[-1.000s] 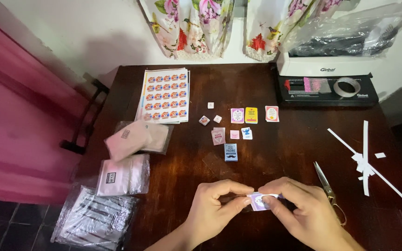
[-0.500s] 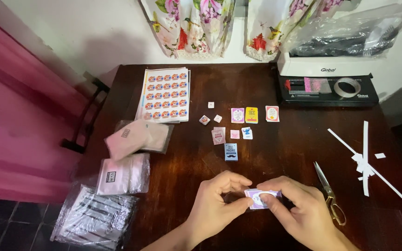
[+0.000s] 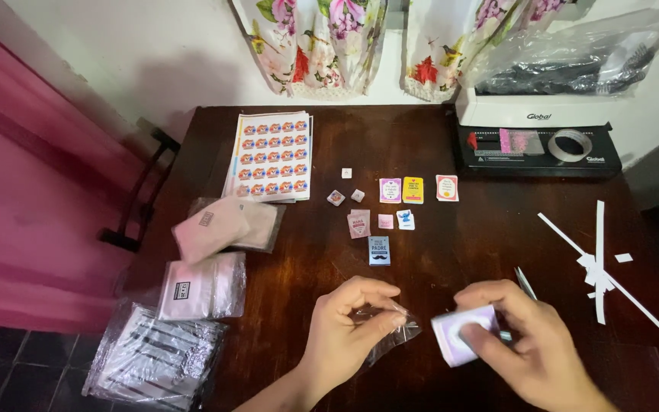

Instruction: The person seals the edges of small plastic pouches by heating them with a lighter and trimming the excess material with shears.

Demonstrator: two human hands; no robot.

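My left hand pinched a small crinkled sleeve of clear plastic between thumb and fingertips, just above the dark polished wooden table. My right hand was closed around a small pale lilac card, thumb pressed on its glossy face, with the sleeve just beside it and apart. Scissors lay partly hidden behind that hand. Farther up the table lay little square and oblong cards, a flat sticker sheet printed in rows, and thin white paper offcuts crossed on the right.
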